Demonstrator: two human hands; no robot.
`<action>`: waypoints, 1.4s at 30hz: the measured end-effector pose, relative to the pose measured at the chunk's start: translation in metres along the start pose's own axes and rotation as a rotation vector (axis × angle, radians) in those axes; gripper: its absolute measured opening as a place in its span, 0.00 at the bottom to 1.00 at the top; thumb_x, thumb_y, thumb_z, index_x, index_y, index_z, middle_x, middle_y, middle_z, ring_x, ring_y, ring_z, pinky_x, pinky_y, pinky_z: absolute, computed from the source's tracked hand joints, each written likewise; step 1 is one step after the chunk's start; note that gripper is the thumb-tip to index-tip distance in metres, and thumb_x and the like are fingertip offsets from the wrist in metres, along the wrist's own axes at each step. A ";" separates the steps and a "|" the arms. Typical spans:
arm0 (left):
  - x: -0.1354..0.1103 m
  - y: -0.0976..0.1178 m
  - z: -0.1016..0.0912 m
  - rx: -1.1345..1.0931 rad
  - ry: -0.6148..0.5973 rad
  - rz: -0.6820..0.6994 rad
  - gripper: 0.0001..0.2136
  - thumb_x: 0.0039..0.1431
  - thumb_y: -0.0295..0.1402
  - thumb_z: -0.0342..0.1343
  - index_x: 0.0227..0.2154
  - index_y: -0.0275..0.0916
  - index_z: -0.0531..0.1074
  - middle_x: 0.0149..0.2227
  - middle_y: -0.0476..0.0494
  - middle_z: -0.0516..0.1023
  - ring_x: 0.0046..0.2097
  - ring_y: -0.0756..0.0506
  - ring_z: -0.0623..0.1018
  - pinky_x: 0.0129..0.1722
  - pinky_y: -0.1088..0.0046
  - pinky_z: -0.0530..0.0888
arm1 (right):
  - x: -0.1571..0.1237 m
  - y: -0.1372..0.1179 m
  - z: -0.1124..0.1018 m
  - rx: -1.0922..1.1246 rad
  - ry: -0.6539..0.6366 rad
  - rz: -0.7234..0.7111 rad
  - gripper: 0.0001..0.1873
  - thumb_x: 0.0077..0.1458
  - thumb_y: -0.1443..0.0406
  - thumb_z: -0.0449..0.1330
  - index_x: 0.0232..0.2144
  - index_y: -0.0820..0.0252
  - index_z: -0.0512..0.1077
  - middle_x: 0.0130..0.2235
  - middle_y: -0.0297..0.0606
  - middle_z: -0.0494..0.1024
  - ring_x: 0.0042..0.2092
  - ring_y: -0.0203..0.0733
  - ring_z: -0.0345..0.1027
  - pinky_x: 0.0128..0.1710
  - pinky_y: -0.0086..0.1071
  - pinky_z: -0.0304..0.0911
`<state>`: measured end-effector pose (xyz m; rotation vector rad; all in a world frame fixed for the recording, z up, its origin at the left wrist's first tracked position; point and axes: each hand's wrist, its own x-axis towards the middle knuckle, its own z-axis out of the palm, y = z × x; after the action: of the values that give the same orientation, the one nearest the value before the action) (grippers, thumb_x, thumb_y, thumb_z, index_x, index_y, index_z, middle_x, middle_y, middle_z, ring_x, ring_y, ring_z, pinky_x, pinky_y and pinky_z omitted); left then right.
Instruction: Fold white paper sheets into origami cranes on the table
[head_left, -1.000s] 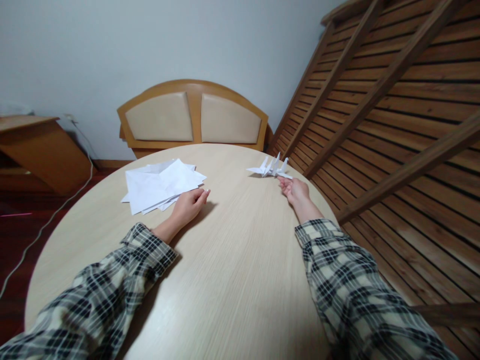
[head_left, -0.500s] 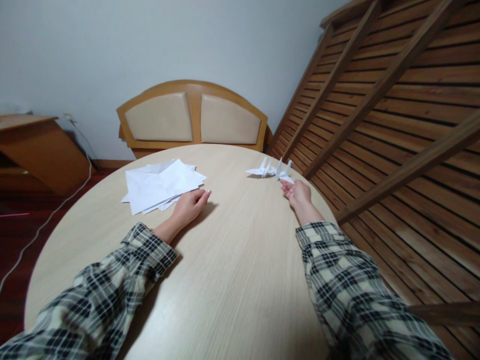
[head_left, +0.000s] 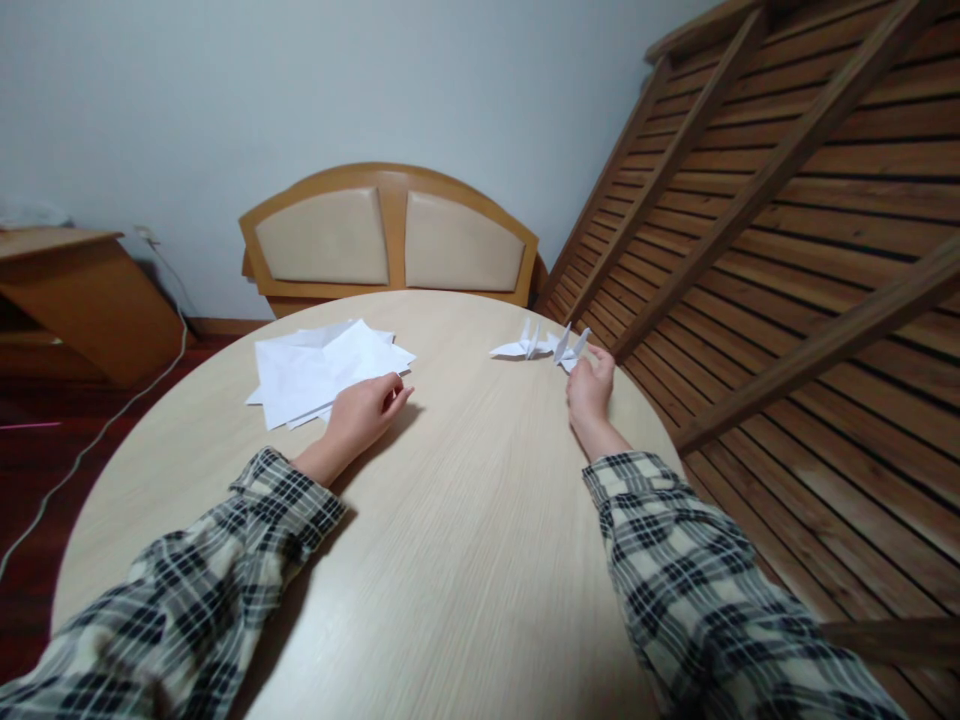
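Observation:
Two white folded-paper cranes stand side by side at the far right of the round table [head_left: 465, 540]. The left crane [head_left: 514, 349] is free of my hands. At the right paper crane [head_left: 562, 350] is my right hand [head_left: 591, 392], its fingers closed around the near right side and hiding part of it. My left hand [head_left: 361, 414] is loosely curled, with nothing visible in its fingers. It rests by the lower right edge of a stack of white paper sheets [head_left: 307, 375] and covers a bit of that edge.
Beyond the table stands a padded wooden headboard [head_left: 396, 235] against the wall. A slatted wooden panel [head_left: 750, 240] leans along the right side. To the left are a wooden desk [head_left: 82, 300] and a white cable [head_left: 127, 410] on the floor.
My right hand has turned and come round the right side of the right crane, which has shifted slightly. My left hand has slid a little to the left, toward the sheets.

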<state>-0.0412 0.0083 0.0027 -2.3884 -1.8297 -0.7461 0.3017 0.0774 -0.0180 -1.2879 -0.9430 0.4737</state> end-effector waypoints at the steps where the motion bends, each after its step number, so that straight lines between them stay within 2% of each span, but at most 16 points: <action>1: 0.000 -0.006 -0.003 0.051 0.051 -0.017 0.13 0.65 0.43 0.48 0.31 0.42 0.68 0.28 0.44 0.73 0.31 0.43 0.71 0.27 0.69 0.59 | -0.004 0.000 0.003 -0.007 -0.001 0.003 0.20 0.55 0.61 0.53 0.51 0.54 0.61 0.29 0.29 0.71 0.22 0.34 0.59 0.21 0.25 0.53; 3: 0.000 -0.021 -0.007 0.138 0.137 -0.008 0.12 0.63 0.43 0.50 0.37 0.40 0.70 0.36 0.39 0.76 0.38 0.39 0.73 0.33 0.66 0.64 | -0.014 -0.003 0.008 -0.004 -0.059 -0.010 0.18 0.55 0.61 0.55 0.49 0.54 0.64 0.28 0.28 0.69 0.23 0.34 0.58 0.23 0.26 0.54; 5: 0.000 -0.036 -0.008 0.185 0.166 0.012 0.14 0.61 0.44 0.53 0.42 0.39 0.71 0.43 0.33 0.76 0.45 0.35 0.72 0.42 0.60 0.67 | -0.024 -0.007 0.013 0.014 -0.114 -0.031 0.15 0.55 0.64 0.55 0.46 0.53 0.66 0.26 0.27 0.67 0.24 0.34 0.58 0.24 0.26 0.55; 9: -0.001 -0.064 -0.004 0.192 0.170 0.022 0.20 0.59 0.46 0.54 0.50 0.40 0.69 0.56 0.33 0.71 0.57 0.32 0.67 0.55 0.54 0.64 | -0.040 -0.016 0.018 0.125 -0.197 -0.025 0.11 0.53 0.68 0.56 0.41 0.55 0.68 0.21 0.25 0.60 0.22 0.34 0.54 0.24 0.25 0.54; 12: -0.002 -0.079 -0.001 0.191 0.123 -0.004 0.22 0.58 0.46 0.55 0.51 0.39 0.69 0.57 0.33 0.71 0.60 0.31 0.65 0.58 0.50 0.62 | -0.047 -0.020 0.018 0.103 -0.246 -0.033 0.11 0.54 0.68 0.55 0.41 0.54 0.69 0.20 0.23 0.57 0.21 0.34 0.49 0.22 0.25 0.51; 19: -0.004 -0.092 -0.010 0.117 -0.008 -0.080 0.22 0.60 0.47 0.52 0.49 0.37 0.73 0.48 0.30 0.78 0.49 0.33 0.75 0.48 0.55 0.70 | -0.045 -0.010 0.021 -0.012 -0.281 -0.057 0.13 0.55 0.66 0.55 0.44 0.54 0.69 0.18 0.23 0.57 0.19 0.32 0.47 0.18 0.24 0.42; 26: -0.006 -0.096 -0.007 0.009 -0.005 -0.118 0.22 0.60 0.47 0.52 0.49 0.36 0.73 0.49 0.31 0.78 0.50 0.34 0.76 0.49 0.56 0.70 | -0.044 -0.007 0.021 0.039 -0.264 -0.012 0.15 0.54 0.66 0.56 0.45 0.55 0.70 0.18 0.22 0.59 0.18 0.32 0.48 0.17 0.24 0.42; 31: -0.007 -0.096 -0.006 -0.048 -0.007 -0.154 0.24 0.60 0.48 0.51 0.49 0.34 0.74 0.49 0.27 0.78 0.49 0.32 0.76 0.48 0.54 0.70 | -0.046 -0.007 0.021 0.015 -0.308 -0.019 0.14 0.55 0.65 0.55 0.46 0.54 0.69 0.18 0.21 0.58 0.17 0.32 0.48 0.17 0.23 0.42; 36: -0.006 -0.093 -0.007 -0.061 0.012 -0.163 0.22 0.60 0.47 0.49 0.47 0.35 0.76 0.47 0.28 0.79 0.47 0.32 0.77 0.45 0.54 0.70 | -0.050 -0.009 0.023 0.143 -0.329 0.046 0.13 0.54 0.67 0.57 0.43 0.55 0.70 0.17 0.21 0.59 0.17 0.30 0.49 0.15 0.21 0.41; 42: -0.007 -0.091 -0.009 -0.038 0.015 -0.204 0.19 0.63 0.43 0.44 0.40 0.39 0.78 0.41 0.34 0.82 0.41 0.35 0.79 0.38 0.61 0.71 | -0.054 -0.010 0.024 0.161 -0.381 0.021 0.14 0.54 0.68 0.57 0.44 0.55 0.70 0.17 0.21 0.59 0.17 0.30 0.49 0.15 0.20 0.42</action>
<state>-0.1289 0.0268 -0.0151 -2.2338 -2.0937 -0.8184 0.2505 0.0480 -0.0257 -1.0807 -1.1817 0.8140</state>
